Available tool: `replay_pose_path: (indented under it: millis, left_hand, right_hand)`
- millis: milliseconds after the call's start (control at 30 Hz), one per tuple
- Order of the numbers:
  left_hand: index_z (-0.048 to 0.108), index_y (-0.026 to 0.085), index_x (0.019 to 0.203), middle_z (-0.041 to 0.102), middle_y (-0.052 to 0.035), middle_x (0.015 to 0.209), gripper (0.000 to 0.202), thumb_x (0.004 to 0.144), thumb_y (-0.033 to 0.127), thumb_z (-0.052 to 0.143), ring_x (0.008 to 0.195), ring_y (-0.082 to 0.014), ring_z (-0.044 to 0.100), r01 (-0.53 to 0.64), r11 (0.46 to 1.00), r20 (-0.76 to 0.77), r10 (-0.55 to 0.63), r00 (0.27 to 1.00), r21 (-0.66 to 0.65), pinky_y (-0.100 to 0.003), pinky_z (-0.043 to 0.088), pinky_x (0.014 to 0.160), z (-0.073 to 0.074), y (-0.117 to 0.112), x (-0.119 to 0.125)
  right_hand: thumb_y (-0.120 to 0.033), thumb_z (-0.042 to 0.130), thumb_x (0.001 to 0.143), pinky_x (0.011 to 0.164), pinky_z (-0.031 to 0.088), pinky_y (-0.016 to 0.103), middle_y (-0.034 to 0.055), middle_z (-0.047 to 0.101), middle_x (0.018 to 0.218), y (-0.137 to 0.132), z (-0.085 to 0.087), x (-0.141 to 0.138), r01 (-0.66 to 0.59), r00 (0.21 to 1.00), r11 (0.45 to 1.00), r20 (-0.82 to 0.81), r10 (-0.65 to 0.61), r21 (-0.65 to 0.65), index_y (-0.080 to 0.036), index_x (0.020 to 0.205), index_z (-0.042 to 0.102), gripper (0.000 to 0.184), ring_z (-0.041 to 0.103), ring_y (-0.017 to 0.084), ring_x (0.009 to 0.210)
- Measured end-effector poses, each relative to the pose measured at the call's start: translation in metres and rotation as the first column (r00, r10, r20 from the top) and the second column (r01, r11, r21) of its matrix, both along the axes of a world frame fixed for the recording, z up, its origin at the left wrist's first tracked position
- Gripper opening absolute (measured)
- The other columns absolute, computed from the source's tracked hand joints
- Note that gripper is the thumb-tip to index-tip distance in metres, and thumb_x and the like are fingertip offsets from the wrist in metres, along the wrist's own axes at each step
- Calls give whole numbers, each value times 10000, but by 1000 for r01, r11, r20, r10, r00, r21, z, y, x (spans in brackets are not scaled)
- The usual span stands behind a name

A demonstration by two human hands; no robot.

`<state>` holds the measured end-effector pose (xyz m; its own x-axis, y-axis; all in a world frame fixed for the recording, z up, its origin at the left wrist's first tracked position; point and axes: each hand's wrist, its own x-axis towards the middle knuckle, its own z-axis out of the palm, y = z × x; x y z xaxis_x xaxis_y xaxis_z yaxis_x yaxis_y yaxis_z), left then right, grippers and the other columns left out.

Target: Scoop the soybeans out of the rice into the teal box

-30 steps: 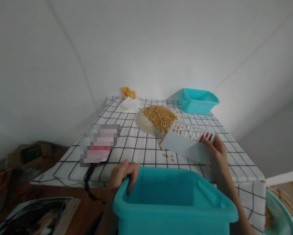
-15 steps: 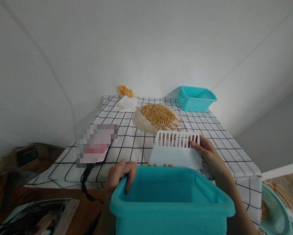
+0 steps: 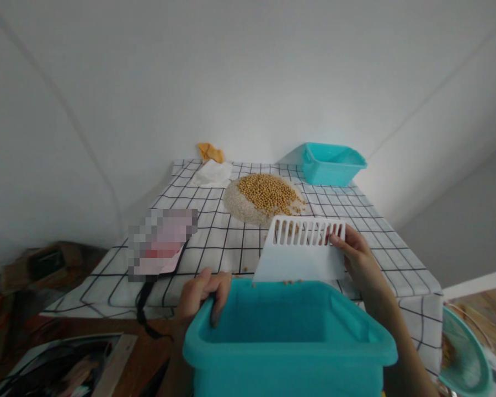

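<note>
My left hand (image 3: pixel 206 295) is closed over the left rim of a teal plastic basin (image 3: pixel 289 353), held at the table's front edge. With my right hand (image 3: pixel 353 251) I grip the right end of a flat white plastic scraper (image 3: pixel 299 262) that has a row of slots along its top. The scraper's lower edge meets the basin's far rim, and a few soybeans lie along that line. Beyond it, a heap of soybeans (image 3: pixel 268 193) rests on a bed of pale grains (image 3: pixel 241 207) that look like rice.
A second teal basin (image 3: pixel 332 165) stands at the back right of the checked tablecloth (image 3: pixel 214 237). A white cloth (image 3: pixel 213 173) and a yellow cloth (image 3: pixel 210 153) lie at the back left. Nearer left is a pixelated flat item (image 3: pixel 163 242) with a black strap. A round teal container (image 3: pixel 465 353) sits low at right.
The scraper in my right hand has shifted slightly right and up. The few beans near the basin's rim have changed places. My left hand keeps its hold on the basin.
</note>
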<state>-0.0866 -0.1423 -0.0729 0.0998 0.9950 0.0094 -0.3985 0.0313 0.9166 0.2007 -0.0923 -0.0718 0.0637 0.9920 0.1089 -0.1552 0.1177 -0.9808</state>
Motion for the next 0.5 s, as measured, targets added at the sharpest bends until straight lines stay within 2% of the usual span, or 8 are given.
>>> replay_pose_path:
  millis: [167, 300, 500]
  left_hand:
    - [457, 270, 446, 365, 17, 435, 615, 1014, 502, 418, 478, -196, 326, -9, 1000, 1, 9, 1000, -2, -377, 302, 565, -3, 0, -1]
    - [465, 264, 452, 385, 14, 457, 608, 1015, 489, 410, 484, -190, 347, 35, 999, -17, -35, 999, -34, -366, 319, 561, -4, -1, -6]
    - [503, 253, 442, 426, -1, 470, 626, 1013, 494, 421, 519, -193, 407, 90, 996, -31, -90, 995, -14, -358, 408, 613, -4, 1, -19]
  right_hand:
    - [-357, 789, 818, 718, 500, 303, 14, 733, 871, 5, -4, 4, 113, 993, 992, 23, -115, 62, -259, 940, 737, 165, 633, 204, 766]
    - [-366, 763, 852, 807, 492, 328, 17, 713, 895, 10, -8, 6, 193, 976, 974, 82, -203, 120, -268, 962, 732, 151, 629, 223, 852]
    - [-396, 744, 881, 751, 478, 321, 22, 702, 914, 8, -7, 5, 172, 973, 980, 138, -184, 96, -260, 975, 718, 168, 617, 217, 834]
